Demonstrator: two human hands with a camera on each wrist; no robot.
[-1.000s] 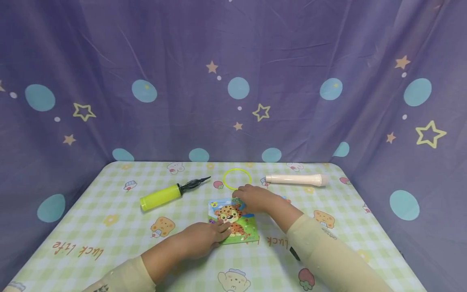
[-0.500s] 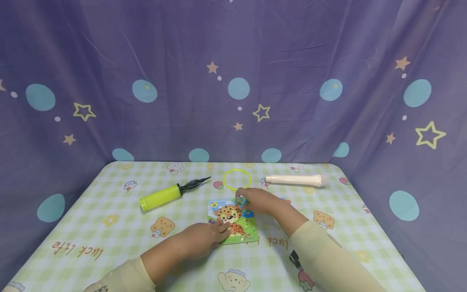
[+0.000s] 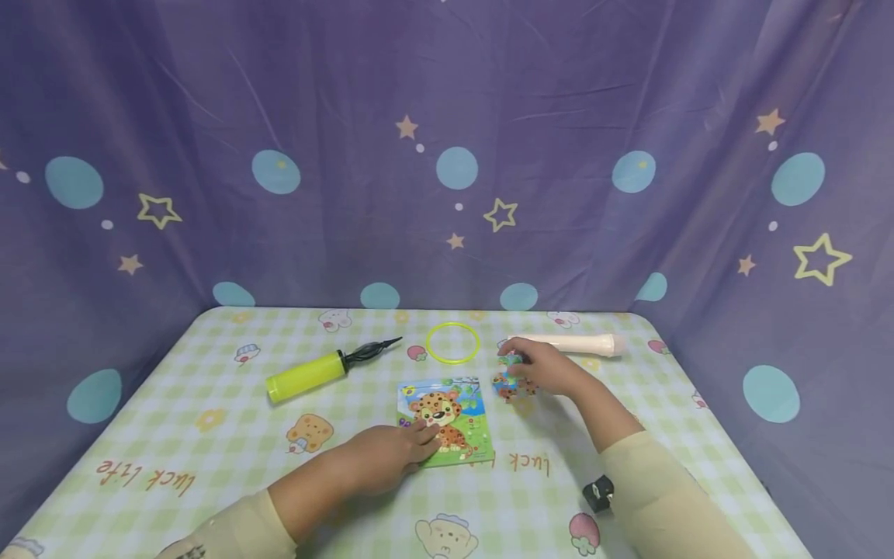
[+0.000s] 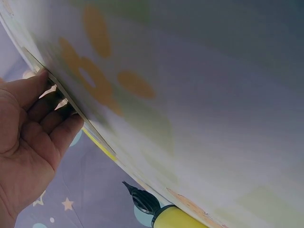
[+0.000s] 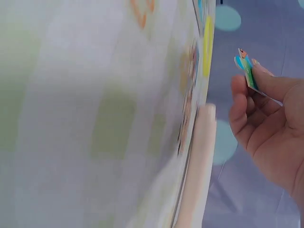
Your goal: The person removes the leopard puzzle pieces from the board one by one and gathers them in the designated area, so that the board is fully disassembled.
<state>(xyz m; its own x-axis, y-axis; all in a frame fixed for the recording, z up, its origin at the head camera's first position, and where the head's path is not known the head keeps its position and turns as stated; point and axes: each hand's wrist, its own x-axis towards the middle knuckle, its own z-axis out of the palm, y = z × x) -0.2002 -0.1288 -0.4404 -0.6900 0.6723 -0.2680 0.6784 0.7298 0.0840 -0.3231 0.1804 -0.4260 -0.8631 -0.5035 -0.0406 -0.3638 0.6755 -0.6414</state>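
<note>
My left hand [image 3: 387, 458] rests its fingers on the lower left of a square leopard-picture jigsaw puzzle [image 3: 464, 407], which lies flat on the table. The left wrist view shows the puzzle's thin edge [image 4: 71, 102] beside the thumb and fingertips. To the right of the puzzle, my right hand [image 3: 548, 369] pinches a small colourful puzzle piece [image 5: 247, 69] between thumb and forefinger, raised off the table. Below that hand lie several loose puzzle pieces [image 3: 504, 388], partly hidden by it.
A yellow-green hand pump [image 3: 310, 376] with a black nozzle lies at left. Behind the puzzle is a yellow ring [image 3: 428, 344]. A pale pink microphone-shaped stick [image 3: 590, 345] lies behind the right hand. A purple curtain [image 3: 447, 93] stands behind the checked tablecloth [image 3: 335, 528].
My right hand has moved right from the puzzle's upper right corner to the loose pieces, uncovering that corner. The left hand has stayed on the puzzle.
</note>
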